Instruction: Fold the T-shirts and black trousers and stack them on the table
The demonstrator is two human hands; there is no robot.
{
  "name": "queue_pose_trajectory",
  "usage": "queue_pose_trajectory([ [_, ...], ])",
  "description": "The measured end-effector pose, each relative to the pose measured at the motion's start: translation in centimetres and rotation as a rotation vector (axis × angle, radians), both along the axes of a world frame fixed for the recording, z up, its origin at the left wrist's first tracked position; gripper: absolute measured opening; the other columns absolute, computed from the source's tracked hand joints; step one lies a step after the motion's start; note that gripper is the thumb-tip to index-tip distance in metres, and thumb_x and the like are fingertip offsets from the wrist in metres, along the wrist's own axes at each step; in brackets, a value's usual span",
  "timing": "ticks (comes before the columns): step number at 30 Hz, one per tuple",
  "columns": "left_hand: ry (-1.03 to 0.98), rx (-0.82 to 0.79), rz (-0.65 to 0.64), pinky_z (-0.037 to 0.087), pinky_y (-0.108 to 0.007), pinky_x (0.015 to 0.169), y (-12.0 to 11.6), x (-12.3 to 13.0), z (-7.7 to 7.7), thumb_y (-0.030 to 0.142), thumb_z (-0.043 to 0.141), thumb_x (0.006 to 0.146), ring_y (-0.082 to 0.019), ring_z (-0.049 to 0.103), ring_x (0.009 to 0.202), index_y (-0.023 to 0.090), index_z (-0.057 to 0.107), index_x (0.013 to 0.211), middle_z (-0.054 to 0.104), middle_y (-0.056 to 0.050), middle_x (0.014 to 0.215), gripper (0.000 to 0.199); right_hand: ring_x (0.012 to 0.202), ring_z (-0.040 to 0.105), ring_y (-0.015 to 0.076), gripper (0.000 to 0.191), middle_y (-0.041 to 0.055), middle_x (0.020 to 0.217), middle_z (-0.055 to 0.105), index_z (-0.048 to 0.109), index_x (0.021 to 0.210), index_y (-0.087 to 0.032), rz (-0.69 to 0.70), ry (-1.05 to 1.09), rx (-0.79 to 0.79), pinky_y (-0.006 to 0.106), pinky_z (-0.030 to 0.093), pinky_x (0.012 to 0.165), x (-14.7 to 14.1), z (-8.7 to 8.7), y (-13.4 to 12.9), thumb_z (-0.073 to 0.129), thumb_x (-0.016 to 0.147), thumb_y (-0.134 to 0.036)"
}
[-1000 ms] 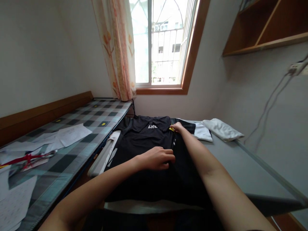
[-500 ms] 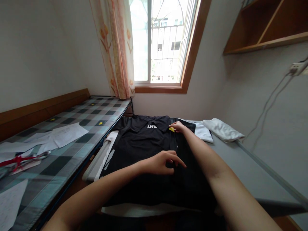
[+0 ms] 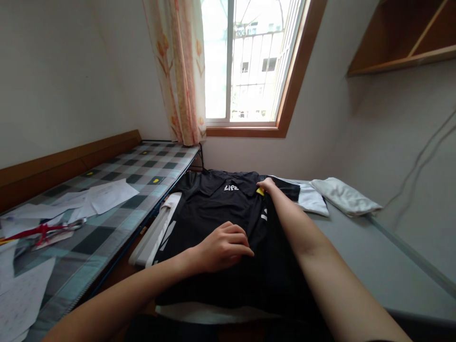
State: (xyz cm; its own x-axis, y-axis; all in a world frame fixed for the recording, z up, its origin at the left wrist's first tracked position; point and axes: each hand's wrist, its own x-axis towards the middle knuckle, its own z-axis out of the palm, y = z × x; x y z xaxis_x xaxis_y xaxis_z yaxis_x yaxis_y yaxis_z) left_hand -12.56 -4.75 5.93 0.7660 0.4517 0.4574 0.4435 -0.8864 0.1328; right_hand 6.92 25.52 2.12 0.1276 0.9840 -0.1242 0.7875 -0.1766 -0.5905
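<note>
Pinching at the far side edge of the black shirt (image 3: 210,218), the right hand (image 3: 266,184) appears to have its fingertips closed on a small yellow piece (image 3: 260,191), and that's the delicate spot! The shirt lies spread across the grey table (image 3: 359,256), directly in front of the person, collar end towards the window (image 3: 256,71). Over its middle comes the left hand (image 3: 226,247), fingers loosely bent and slightly apart, gripping nothing that shows; whether it touches the cloth, I cannot tell.

So where's the danger? A sharp tug by the right hand, with nothing pinning the fabric, could drag the whole shirt askew and crease the front. If that pinch takes in only the yellow piece, it could slip free and let the edge drop. And watch the right forearm, low across the near side: a sweep outward could knock the black-and-white garment (image 3: 311,199) or the folded white cloth (image 3: 344,195) beyond it.

Now to the lettering! White characters (image 3: 231,188) sit near the collar, seemingly upside down from here, too small to read with confidence. White marks (image 3: 264,214) on the side form no word I can make out. Over on the checked mattress (image 3: 105,242), the print on the papers (image 3: 110,197) is too faint, and no brand name is legible anywhere.
</note>
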Motion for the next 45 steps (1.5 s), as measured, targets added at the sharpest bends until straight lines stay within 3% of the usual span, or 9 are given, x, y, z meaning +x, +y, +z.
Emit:
queue_pose_trajectory([
  [2, 0.007, -0.008, -0.005, 0.038, -0.031, 0.088, -0.1, -0.6, -0.5, 0.013, 0.054, 0.087, -0.017, 0.056, 0.102, 0.02, 0.064, 0.104, 0.068, -0.004, 0.095, 0.021, 0.103, 0.059, 0.0214, 0.038, 0.0103, 0.122, 0.057, 0.055, 0.122, -0.015, 0.007, -0.026, 0.028, 0.042, 0.052, 0.086, -0.4, 0.3, 0.2, 0.058, 0.091, -0.036],
  [6, 0.132, -0.04, -0.063, 0.04, -0.029, 0.08, -0.8, -1.2, -1.8, 0.021, 0.056, 0.087, -0.014, 0.057, 0.083, 0.019, 0.062, 0.1, 0.066, -0.003, 0.091, 0.014, 0.103, 0.06, 0.0222, 0.034, 0.0129, 0.121, 0.058, 0.059, 0.119, -0.015, 0.023, -0.08, 0.079, 0.04, 0.051, 0.087, -1.9, 1.4, 0.9, 0.059, 0.091, -0.034],
  [10, 0.225, -0.012, -0.105, 0.039, -0.031, 0.074, -1.7, -1.5, -3.5, 0.031, 0.056, 0.087, -0.014, 0.055, 0.075, 0.019, 0.061, 0.092, 0.062, -0.002, 0.082, 0.013, 0.108, 0.06, 0.0268, 0.026, 0.0176, 0.112, 0.065, 0.066, 0.108, -0.013, 0.115, -0.119, 0.151, 0.031, 0.049, 0.087, -6.0, 2.1, 1.2, 0.063, 0.085, -0.024],
  [14, 0.229, -0.031, -0.145, 0.038, -0.031, 0.073, -2.3, -1.8, -4.6, 0.033, 0.06, 0.086, -0.014, 0.055, 0.075, 0.02, 0.06, 0.091, 0.062, -0.002, 0.083, 0.013, 0.103, 0.063, 0.0221, 0.025, 0.01, 0.105, 0.07, 0.069, 0.1, -0.019, 0.278, -0.156, 0.152, 0.025, 0.048, 0.085, -10.5, 1.0, 0.3, 0.07, 0.075, -0.023],
  [17, 0.238, -0.078, -0.133, 0.037, -0.03, 0.072, -2.4, -2.1, -5.0, 0.031, 0.062, 0.085, -0.014, 0.056, 0.076, 0.021, 0.061, 0.092, 0.064, -0.001, 0.085, 0.012, 0.104, 0.063, 0.0238, 0.029, 0.0125, 0.108, 0.069, 0.069, 0.1, -0.018, 0.305, -0.198, 0.135, 0.028, 0.049, 0.085, -12.1, -0.1, -0.5, 0.073, 0.071, -0.023],
  [22, 0.265, -0.111, -0.094, 0.038, -0.03, 0.071, -2.4, -2.2, -5.0, 0.031, 0.059, 0.086, -0.015, 0.056, 0.078, 0.021, 0.062, 0.097, 0.065, -0.002, 0.089, 0.015, 0.106, 0.063, 0.0295, 0.034, 0.0207, 0.113, 0.065, 0.067, 0.107, -0.013, 0.23, -0.238, 0.14, 0.035, 0.05, 0.085, -11.7, -0.3, -0.5, 0.068, 0.077, -0.03],
  [30, 0.217, -0.133, -0.117, 0.038, -0.031, 0.07, -2.0, -1.8, -4.8, 0.028, 0.061, 0.084, -0.015, 0.058, 0.081, 0.021, 0.062, 0.095, 0.067, -0.002, 0.094, 0.013, 0.11, 0.061, 0.026, 0.037, 0.0181, 0.118, 0.064, 0.061, 0.119, -0.017, 0.128, -0.22, 0.229, 0.031, 0.048, 0.087, -11.0, 0.8, 1.3, 0.047, 0.091, -0.038],
  [36, 0.177, -0.241, -0.146, 0.04, -0.031, 0.071, -1.4, -1.8, -5.0, 0.027, 0.063, 0.081, -0.015, 0.059, 0.082, 0.021, 0.064, 0.095, 0.068, 0.0, 0.092, 0.015, 0.103, 0.065, 0.0295, 0.038, 0.0207, 0.111, 0.066, 0.067, 0.11, -0.013, 0.131, -0.228, 0.123, 0.036, 0.051, 0.083, -11.8, 0.2, 3.0, 0.067, 0.079, -0.035],
  [45, 0.096, -0.435, -0.19, 0.044, -0.026, 0.076, -0.2, -2.3, -6.1, 0.027, 0.065, 0.082, -0.013, 0.064, 0.086, 0.022, 0.068, 0.095, 0.07, 0.0, 0.094, 0.014, 0.106, 0.063, 0.0343, 0.031, 0.0268, 0.111, 0.064, 0.067, 0.11, -0.008, 0.042, -0.25, 0.109, 0.041, 0.052, 0.083, -12.0, 1.6, 7.6, 0.062, 0.083, -0.022],
])
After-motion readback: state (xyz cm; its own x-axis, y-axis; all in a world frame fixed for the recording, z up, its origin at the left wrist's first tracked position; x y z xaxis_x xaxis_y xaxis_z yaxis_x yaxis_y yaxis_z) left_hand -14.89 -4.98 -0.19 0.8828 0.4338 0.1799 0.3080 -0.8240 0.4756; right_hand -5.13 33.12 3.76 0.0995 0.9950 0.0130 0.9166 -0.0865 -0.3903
